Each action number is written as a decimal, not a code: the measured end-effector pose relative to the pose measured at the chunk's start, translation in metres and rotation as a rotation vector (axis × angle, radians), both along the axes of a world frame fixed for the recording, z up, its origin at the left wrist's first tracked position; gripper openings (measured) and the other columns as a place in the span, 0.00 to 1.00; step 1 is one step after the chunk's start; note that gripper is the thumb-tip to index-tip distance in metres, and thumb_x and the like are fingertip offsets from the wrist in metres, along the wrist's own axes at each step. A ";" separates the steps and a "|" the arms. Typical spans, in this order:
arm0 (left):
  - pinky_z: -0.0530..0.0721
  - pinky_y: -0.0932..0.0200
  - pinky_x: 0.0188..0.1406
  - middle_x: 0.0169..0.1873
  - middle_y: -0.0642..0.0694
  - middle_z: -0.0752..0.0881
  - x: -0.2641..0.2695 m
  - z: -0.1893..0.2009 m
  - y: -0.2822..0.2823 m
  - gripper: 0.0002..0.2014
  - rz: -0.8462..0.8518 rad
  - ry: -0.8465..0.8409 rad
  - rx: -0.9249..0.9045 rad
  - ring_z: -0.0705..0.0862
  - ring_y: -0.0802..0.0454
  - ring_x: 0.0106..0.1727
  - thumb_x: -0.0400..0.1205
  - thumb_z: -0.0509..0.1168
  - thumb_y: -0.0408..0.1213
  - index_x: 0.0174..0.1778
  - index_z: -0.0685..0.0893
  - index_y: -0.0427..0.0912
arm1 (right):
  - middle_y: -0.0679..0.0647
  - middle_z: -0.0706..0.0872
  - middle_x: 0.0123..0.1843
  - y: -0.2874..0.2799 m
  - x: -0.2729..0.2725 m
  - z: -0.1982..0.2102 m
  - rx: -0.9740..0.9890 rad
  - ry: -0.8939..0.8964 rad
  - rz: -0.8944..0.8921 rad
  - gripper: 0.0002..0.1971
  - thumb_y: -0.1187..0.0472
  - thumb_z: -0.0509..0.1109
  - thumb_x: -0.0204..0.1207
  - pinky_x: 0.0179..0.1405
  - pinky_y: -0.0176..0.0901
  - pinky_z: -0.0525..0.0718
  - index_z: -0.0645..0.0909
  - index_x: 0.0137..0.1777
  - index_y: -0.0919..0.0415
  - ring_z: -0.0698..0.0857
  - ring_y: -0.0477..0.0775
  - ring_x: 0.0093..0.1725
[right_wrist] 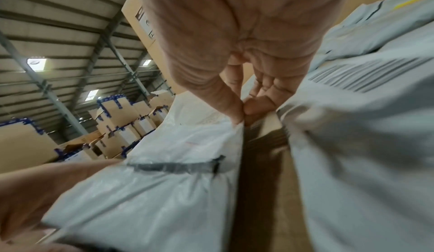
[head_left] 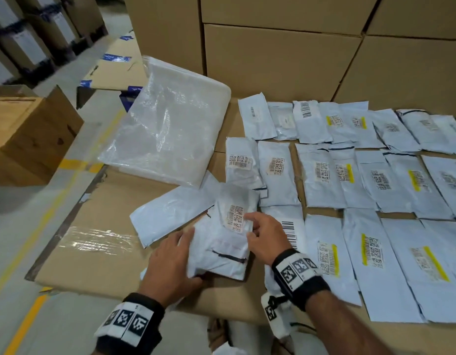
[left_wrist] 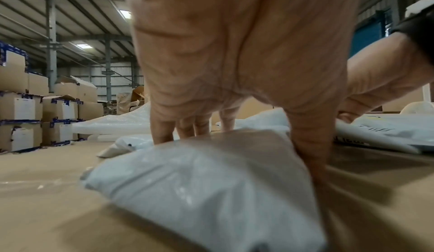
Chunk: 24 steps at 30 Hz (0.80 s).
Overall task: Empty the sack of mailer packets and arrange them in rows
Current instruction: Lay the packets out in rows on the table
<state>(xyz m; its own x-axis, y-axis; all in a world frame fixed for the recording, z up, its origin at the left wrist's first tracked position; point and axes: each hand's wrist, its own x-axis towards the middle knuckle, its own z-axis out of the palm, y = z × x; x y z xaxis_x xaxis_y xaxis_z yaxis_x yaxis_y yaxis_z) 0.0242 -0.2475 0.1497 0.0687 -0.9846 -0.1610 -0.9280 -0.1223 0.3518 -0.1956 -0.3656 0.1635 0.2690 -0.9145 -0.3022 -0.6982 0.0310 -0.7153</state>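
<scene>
1. Landmark: the pale grey plastic mailer packet with a black seal strip (head_left: 219, 254), lying on the flattened brown cardboard surface (head_left: 98, 262) nearest the person. Other positions are given relative to it.
2. The left hand (head_left: 170, 262) is at the packet's left edge. Its grip: fingers over the top and thumb down the near side, curled round the edge, as the left wrist view shows.
3. The right hand (head_left: 265, 234) is at the packet's upper right corner. Its grip: thumb and forefinger closed in a pinch on that corner, per the right wrist view.
4. The packet's long axis runs away from the person, roughly parallel to the laid packets. Judgement: the right hand is the nearer to the open end of the near row.
5. Immediately right of the packet, a white barcoded packet (head_left: 291, 226) ends the near row.
6. Just beyond it lie a small labelled packet (head_left: 237, 208) and a blank white packet (head_left: 170, 213), loose.
7. Further right and beyond, three rows of packets (head_left: 349, 172).
8. Beyond and left, the flattened translucent plastic sack (head_left: 170, 129); it appears emptied.
</scene>
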 end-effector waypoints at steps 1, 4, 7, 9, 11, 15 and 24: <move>0.81 0.44 0.60 0.68 0.45 0.75 0.004 -0.001 0.003 0.52 0.003 -0.008 0.009 0.78 0.41 0.67 0.61 0.64 0.66 0.82 0.62 0.47 | 0.59 0.84 0.60 0.003 -0.007 0.000 -0.001 0.014 -0.010 0.25 0.70 0.67 0.74 0.64 0.50 0.86 0.83 0.70 0.52 0.85 0.56 0.54; 0.82 0.46 0.59 0.66 0.45 0.74 0.008 0.004 0.006 0.43 0.052 0.024 0.002 0.79 0.42 0.64 0.65 0.57 0.60 0.79 0.67 0.49 | 0.55 0.82 0.62 0.014 -0.031 0.002 0.018 0.142 -0.028 0.26 0.71 0.65 0.73 0.61 0.48 0.86 0.80 0.69 0.48 0.84 0.54 0.57; 0.80 0.50 0.63 0.65 0.47 0.72 0.006 0.012 0.008 0.37 0.138 0.139 -0.024 0.78 0.45 0.64 0.68 0.57 0.58 0.75 0.71 0.50 | 0.52 0.75 0.60 0.026 -0.042 0.005 0.032 0.281 -0.009 0.27 0.71 0.65 0.74 0.56 0.48 0.85 0.76 0.69 0.43 0.81 0.53 0.53; 0.77 0.54 0.64 0.64 0.47 0.70 0.004 0.017 0.009 0.31 0.178 0.229 -0.022 0.78 0.47 0.63 0.73 0.61 0.55 0.74 0.72 0.51 | 0.51 0.71 0.61 0.031 -0.040 0.007 -0.038 0.329 -0.007 0.27 0.69 0.67 0.74 0.56 0.52 0.86 0.76 0.69 0.42 0.81 0.55 0.54; 0.75 0.57 0.61 0.62 0.49 0.71 0.004 0.023 0.008 0.25 0.195 0.316 -0.011 0.78 0.51 0.61 0.77 0.62 0.53 0.72 0.73 0.54 | 0.52 0.69 0.67 0.033 -0.036 0.010 -0.163 0.372 0.037 0.27 0.64 0.72 0.72 0.58 0.54 0.86 0.78 0.70 0.44 0.79 0.56 0.63; 0.76 0.54 0.46 0.45 0.56 0.81 0.006 0.035 0.003 0.14 0.157 0.378 -0.028 0.79 0.55 0.49 0.75 0.54 0.58 0.50 0.76 0.57 | 0.53 0.71 0.71 0.044 -0.023 0.006 -0.223 0.460 0.194 0.30 0.54 0.69 0.76 0.64 0.53 0.82 0.70 0.79 0.45 0.75 0.58 0.69; 0.77 0.66 0.46 0.52 0.64 0.85 0.010 0.044 0.004 0.12 0.332 0.641 -0.016 0.82 0.71 0.53 0.83 0.62 0.45 0.62 0.77 0.58 | 0.54 0.73 0.70 0.052 -0.024 -0.002 -0.255 0.490 0.199 0.26 0.56 0.69 0.75 0.64 0.50 0.80 0.75 0.75 0.50 0.75 0.57 0.68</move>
